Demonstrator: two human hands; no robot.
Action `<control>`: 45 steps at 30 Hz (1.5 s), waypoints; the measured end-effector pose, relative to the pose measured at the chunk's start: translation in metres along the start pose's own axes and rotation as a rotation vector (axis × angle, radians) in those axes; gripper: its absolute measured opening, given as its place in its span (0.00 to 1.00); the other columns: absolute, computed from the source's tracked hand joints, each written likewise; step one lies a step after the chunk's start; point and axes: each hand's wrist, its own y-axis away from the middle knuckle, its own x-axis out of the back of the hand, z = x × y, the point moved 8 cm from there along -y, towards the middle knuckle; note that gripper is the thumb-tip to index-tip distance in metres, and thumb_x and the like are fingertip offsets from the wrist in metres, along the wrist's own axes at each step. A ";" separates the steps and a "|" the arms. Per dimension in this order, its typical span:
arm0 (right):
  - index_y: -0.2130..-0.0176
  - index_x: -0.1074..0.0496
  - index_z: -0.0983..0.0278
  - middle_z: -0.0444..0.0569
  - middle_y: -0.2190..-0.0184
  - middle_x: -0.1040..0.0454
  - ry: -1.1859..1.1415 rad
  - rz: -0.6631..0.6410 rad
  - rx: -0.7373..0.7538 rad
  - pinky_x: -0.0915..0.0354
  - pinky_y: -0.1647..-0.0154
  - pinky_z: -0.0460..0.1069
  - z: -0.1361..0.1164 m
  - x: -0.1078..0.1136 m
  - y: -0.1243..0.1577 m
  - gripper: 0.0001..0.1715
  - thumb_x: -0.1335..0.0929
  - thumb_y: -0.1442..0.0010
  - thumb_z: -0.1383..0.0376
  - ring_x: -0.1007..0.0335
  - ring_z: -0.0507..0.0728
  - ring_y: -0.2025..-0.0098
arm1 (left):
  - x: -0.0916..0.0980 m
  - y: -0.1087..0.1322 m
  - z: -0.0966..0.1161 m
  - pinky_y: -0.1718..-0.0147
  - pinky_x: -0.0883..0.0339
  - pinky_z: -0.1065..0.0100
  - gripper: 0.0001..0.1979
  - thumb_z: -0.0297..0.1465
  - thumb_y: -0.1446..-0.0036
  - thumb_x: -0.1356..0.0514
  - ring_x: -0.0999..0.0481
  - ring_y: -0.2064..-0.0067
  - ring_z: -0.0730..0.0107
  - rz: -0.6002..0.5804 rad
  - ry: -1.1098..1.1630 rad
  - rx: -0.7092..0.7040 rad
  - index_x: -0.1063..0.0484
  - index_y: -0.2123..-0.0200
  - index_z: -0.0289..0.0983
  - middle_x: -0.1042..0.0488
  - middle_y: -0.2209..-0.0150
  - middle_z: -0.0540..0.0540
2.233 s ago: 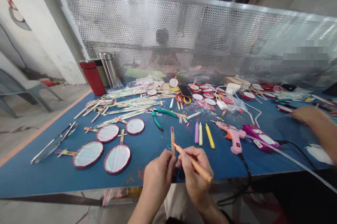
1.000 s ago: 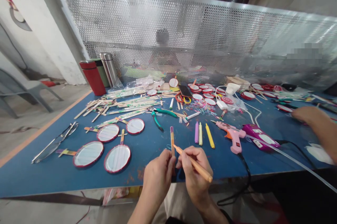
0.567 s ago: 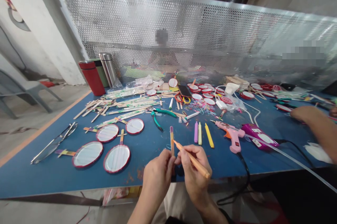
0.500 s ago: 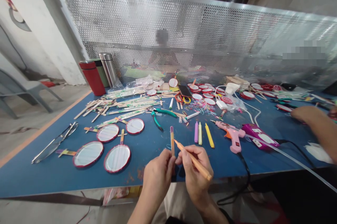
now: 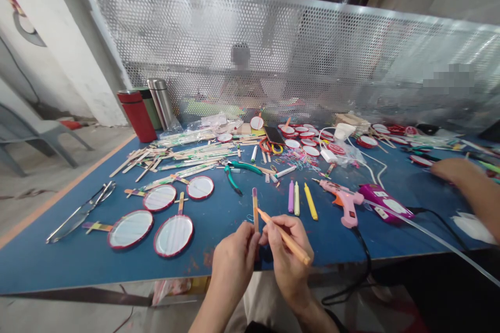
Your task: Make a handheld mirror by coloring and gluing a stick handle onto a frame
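My left hand (image 5: 234, 262) is closed around the lower end of a flat wooden craft stick (image 5: 255, 209) with coloured bands, held upright over the front edge of the blue table (image 5: 58, 265). My right hand (image 5: 287, 257) is closed on an orange marker (image 5: 285, 237). The marker's tip touches the stick about halfway up. Both hands sit close together at the near middle of the table.
Round red-rimmed paddles (image 5: 174, 235) lie to the left, with tongs (image 5: 80, 213) beyond them. Purple, yellow markers (image 5: 300, 200), a pink glue gun (image 5: 344, 200), green pliers (image 5: 238, 170) and loose sticks lie ahead. Flasks (image 5: 136, 114) stand at the back left. Another person's arm (image 5: 472, 187) rests at the right.
Almost nothing differs: my hands hold the same pose, the marker tip shifts slightly along the stick. The other person's arm at the right moves a little.
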 end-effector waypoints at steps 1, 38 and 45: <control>0.66 0.32 0.62 0.43 0.74 0.29 -0.002 0.003 -0.004 0.32 0.75 0.45 0.001 0.001 0.000 0.05 0.33 0.39 0.63 0.30 0.51 0.75 | 0.000 0.000 0.000 0.75 0.43 0.73 0.12 0.36 0.36 0.54 0.29 0.76 0.71 0.003 0.001 -0.004 0.38 0.71 0.41 0.29 0.78 0.52; 0.65 0.32 0.62 0.45 0.73 0.27 0.007 -0.018 0.009 0.30 0.73 0.46 -0.002 -0.001 -0.001 0.05 0.34 0.38 0.62 0.28 0.52 0.73 | 0.001 0.001 0.000 0.75 0.42 0.75 0.13 0.34 0.35 0.53 0.28 0.76 0.73 0.026 -0.022 -0.050 0.37 0.72 0.41 0.28 0.77 0.53; 0.65 0.32 0.62 0.44 0.74 0.27 0.042 0.013 0.032 0.30 0.73 0.46 -0.006 0.000 -0.002 0.05 0.34 0.38 0.63 0.27 0.53 0.73 | 0.000 0.000 -0.001 0.75 0.42 0.75 0.13 0.35 0.35 0.53 0.28 0.76 0.73 0.023 -0.032 -0.054 0.37 0.71 0.41 0.28 0.77 0.53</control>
